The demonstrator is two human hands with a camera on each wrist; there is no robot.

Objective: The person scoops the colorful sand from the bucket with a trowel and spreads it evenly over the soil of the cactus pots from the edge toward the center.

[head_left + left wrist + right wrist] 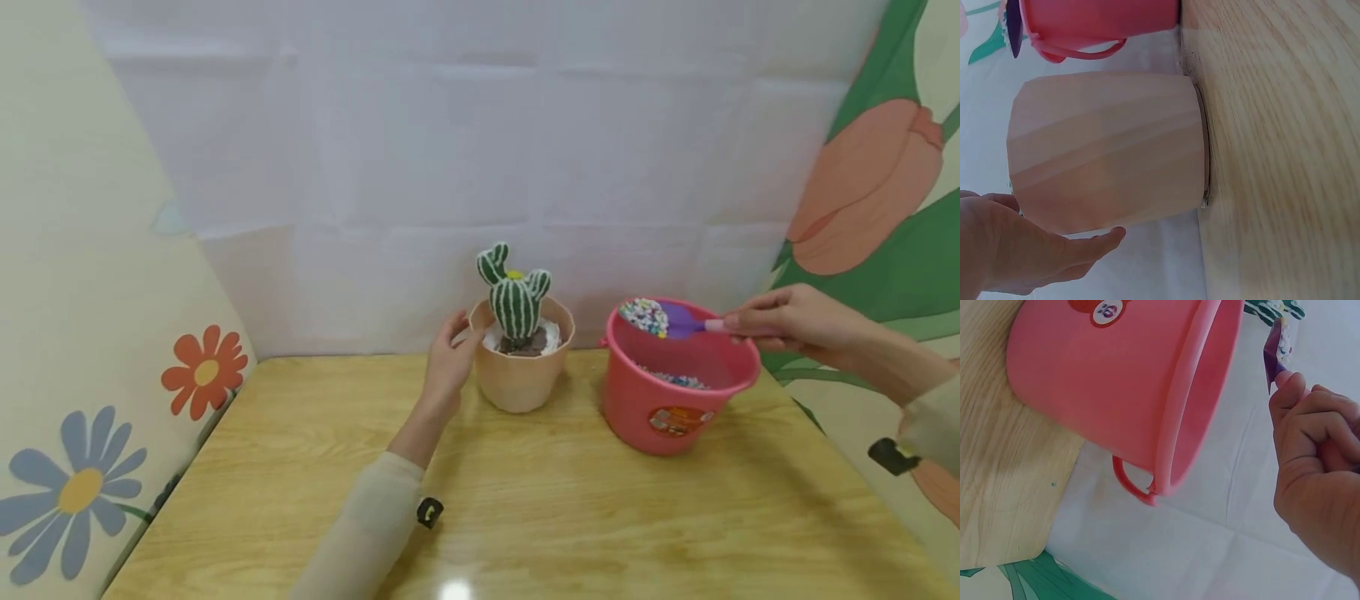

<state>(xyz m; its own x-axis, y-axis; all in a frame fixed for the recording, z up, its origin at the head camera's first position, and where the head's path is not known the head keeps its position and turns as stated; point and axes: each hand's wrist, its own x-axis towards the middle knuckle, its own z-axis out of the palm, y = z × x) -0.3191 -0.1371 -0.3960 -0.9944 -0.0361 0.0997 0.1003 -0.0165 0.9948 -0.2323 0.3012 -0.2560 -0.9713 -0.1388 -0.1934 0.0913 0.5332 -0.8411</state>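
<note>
My right hand [798, 321] grips the pink handle of a small purple shovel [681, 321], its blade heaped with multicoloured pebbles [645, 317]. The loaded blade is over the rim of a pink bucket [652, 408], and more small pebbles [678, 380] lie inside the bucket. To its left stands a peach flowerpot [517, 379] holding a green-and-white knitted cactus [516, 307] with a yellow top. My left hand [452, 362] rests at the pot's left side, fingers extended along its wall near the rim, as the left wrist view shows too.
Everything stands on a wooden table [525, 517] backed by a white cloth [510, 150]. The bucket's curved handle [1132, 481] hangs at its side. Painted flowers cover the walls at left and right.
</note>
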